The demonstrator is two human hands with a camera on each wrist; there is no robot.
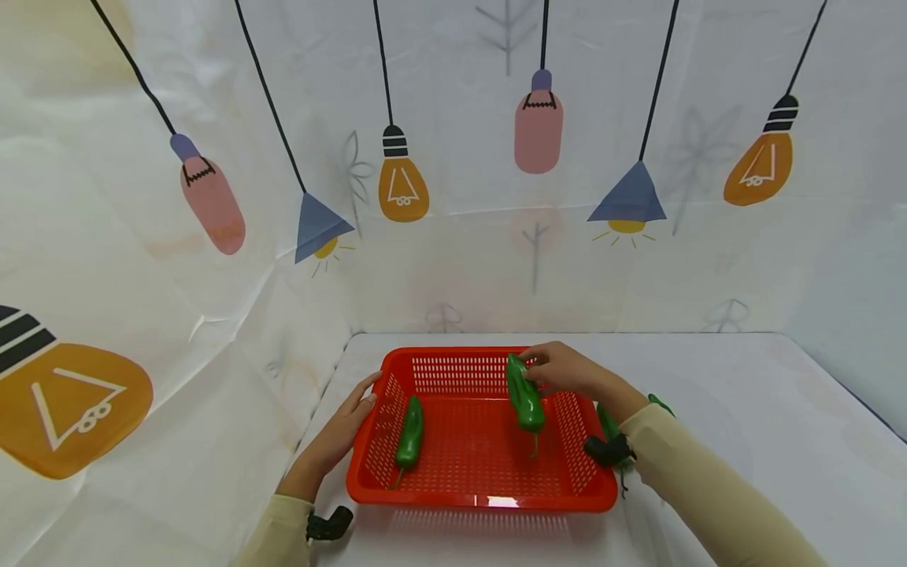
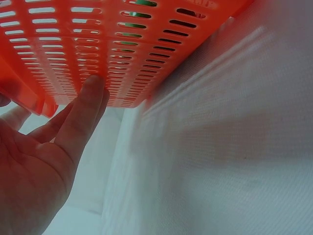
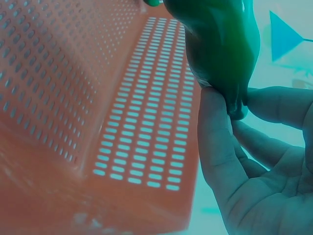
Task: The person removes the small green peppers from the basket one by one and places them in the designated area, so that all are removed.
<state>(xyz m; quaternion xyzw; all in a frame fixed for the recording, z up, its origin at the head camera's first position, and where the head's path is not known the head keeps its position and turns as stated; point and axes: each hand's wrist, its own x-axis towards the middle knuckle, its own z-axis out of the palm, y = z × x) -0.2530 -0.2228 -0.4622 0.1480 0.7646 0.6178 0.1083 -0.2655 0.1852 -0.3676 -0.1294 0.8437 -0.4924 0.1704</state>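
Observation:
My right hand (image 1: 567, 370) pinches a green pepper (image 1: 526, 398) by its narrow tip, between thumb and fingers, over the right side of a red plastic basket (image 1: 482, 504). The pepper's stem hangs downward. In the right wrist view the fingertips meet at the tip of the pepper (image 3: 225, 49). A second green pepper (image 1: 410, 437) lies inside along the basket's left wall. My left hand (image 1: 336, 437) holds the basket's left rim. In the left wrist view its long fingers press the slotted outer wall (image 2: 122, 54) below the rim.
More green peppers lie right of the basket, one (image 1: 609, 425) partly hidden by the right forearm and another (image 1: 660, 404) beyond it. The basket stands on a white table (image 1: 744, 417). White sheets printed with lamps (image 1: 453, 268) enclose the back and left side.

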